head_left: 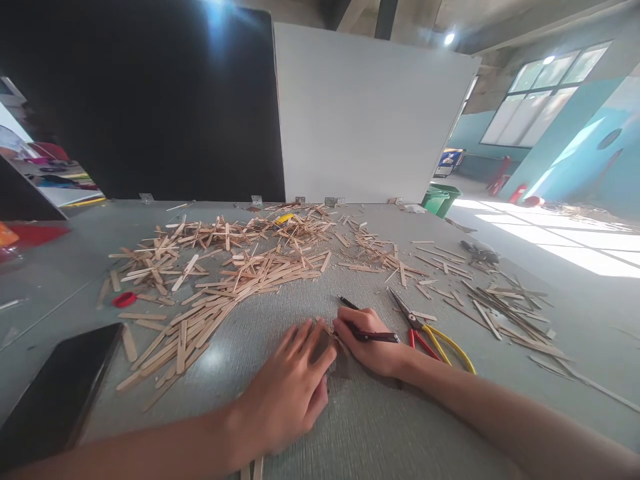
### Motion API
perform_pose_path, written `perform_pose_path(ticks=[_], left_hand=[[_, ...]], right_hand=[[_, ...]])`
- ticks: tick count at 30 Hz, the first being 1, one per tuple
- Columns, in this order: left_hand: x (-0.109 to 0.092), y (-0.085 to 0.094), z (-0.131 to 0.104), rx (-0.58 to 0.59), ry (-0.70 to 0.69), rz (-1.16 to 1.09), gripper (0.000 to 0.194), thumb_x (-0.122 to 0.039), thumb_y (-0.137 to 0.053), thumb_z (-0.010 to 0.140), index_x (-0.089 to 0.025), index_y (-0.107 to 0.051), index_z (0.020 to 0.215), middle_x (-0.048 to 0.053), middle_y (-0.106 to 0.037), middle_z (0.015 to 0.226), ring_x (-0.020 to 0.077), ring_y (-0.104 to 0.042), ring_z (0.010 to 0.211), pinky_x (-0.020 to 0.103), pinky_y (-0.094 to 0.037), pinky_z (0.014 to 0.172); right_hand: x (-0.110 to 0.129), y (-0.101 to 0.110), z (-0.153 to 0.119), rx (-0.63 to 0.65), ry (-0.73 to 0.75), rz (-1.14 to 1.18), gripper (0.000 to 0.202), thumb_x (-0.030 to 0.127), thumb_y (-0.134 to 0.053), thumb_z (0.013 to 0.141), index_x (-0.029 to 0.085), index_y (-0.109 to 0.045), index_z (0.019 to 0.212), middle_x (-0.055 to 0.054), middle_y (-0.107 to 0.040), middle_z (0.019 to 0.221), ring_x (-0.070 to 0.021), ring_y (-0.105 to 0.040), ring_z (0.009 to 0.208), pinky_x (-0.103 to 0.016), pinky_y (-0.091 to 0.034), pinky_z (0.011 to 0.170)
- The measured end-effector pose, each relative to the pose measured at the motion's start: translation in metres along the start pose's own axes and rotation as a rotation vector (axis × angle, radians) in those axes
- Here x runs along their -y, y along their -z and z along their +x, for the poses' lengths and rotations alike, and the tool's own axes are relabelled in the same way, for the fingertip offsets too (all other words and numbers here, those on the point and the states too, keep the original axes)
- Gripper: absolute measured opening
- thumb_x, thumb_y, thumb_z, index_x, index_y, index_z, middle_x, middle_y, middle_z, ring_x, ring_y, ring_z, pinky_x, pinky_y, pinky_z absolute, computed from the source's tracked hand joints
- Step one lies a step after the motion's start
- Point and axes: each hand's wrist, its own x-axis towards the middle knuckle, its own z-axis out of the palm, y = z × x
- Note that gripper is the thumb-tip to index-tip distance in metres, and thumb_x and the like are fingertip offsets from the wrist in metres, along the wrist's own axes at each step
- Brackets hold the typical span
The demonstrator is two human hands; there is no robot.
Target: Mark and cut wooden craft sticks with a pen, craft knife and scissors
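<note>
Near the front middle of the grey table, my left hand (295, 377) lies with its fingers spread, the fingertips pressing on a small wooden piece (329, 329). My right hand (373, 343) is closed around a dark pen (377, 337), its fingers meeting the same piece beside my left fingertips. The piece is mostly hidden by the fingers. A black pen-like item (348, 303) lies just beyond my right hand. Red-handled pliers (411, 319) and a yellow-handled tool (453, 343) lie right of that hand, overlapping each other.
Piles of wooden sticks (265, 273) spread across the table, with thin strips (500, 313) at the right. A red ring (125, 299) and a black phone-like slab (60, 387) lie left. Black (190, 107) and white (370, 113) panels stand behind. A green bin (441, 199) is beyond.
</note>
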Motion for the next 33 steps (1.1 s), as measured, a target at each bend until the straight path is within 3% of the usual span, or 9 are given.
perform_pose_path(ticks=[6,33], left_hand=[[0.0005,0.0008,0.002,0.008,-0.004,-0.04,0.054,-0.015,-0.051,0.092,-0.017,-0.051,0.146,0.022,-0.045,0.159,0.041,-0.046,0.144,0.06,-0.045,0.114],[0.0009,-0.0003,0.0002,-0.014,-0.006,-0.022,0.049,-0.016,-0.051,0.092,-0.017,-0.055,0.141,0.019,-0.054,0.153,0.0392,-0.053,0.139,0.058,-0.048,0.111]], right_hand=[[-0.0021,-0.0004,-0.0007,0.009,0.002,0.0,0.035,0.025,-0.048,0.103,0.024,-0.033,0.072,0.008,-0.034,0.059,-0.0123,-0.027,0.054,-0.027,-0.025,0.052],[0.0037,0.0028,0.0004,0.03,-0.014,-0.017,0.033,0.025,-0.048,0.102,0.024,-0.032,0.073,0.008,-0.033,0.061,-0.0124,-0.026,0.055,-0.028,-0.025,0.053]])
